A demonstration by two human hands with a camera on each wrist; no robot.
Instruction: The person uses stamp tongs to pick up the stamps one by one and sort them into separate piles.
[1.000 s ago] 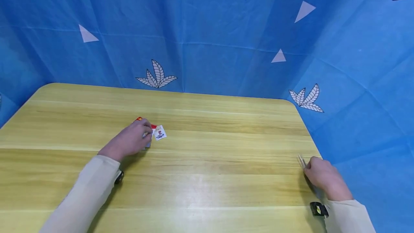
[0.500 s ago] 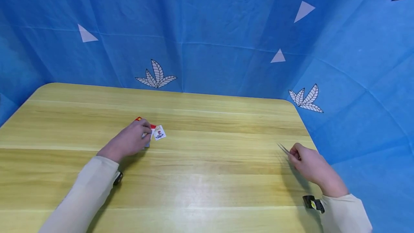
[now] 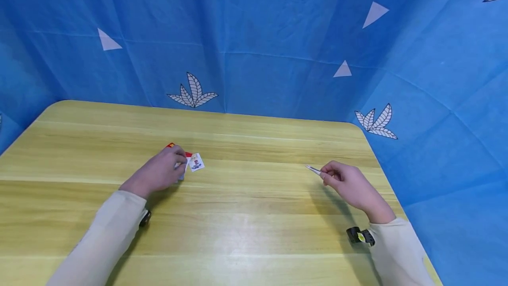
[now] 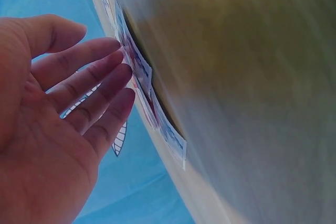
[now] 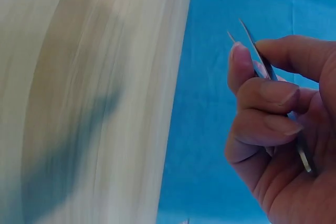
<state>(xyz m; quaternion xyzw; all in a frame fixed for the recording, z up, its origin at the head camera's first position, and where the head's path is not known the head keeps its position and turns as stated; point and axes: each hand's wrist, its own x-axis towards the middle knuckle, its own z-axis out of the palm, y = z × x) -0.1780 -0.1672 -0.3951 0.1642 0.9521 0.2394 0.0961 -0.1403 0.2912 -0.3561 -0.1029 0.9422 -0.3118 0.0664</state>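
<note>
While facing a blue cloth [image 3: 254,21] across the wooden table [image 3: 246,206], holds left hand [image 3: 160,171] straight-fingered and, well apart, right hand [image 3: 349,184] curled, touching with the former printed cards [image 3: 196,162] lying left of centre, pinching with the latter metal tweezers [image 3: 313,170] with tips parted

- I see white glare on the table [image 3: 254,228], lower centre, head view.
- My left-wrist view blurs at right.
- Right wrist: a soft shadow [image 5: 73,161], lower left.
</note>
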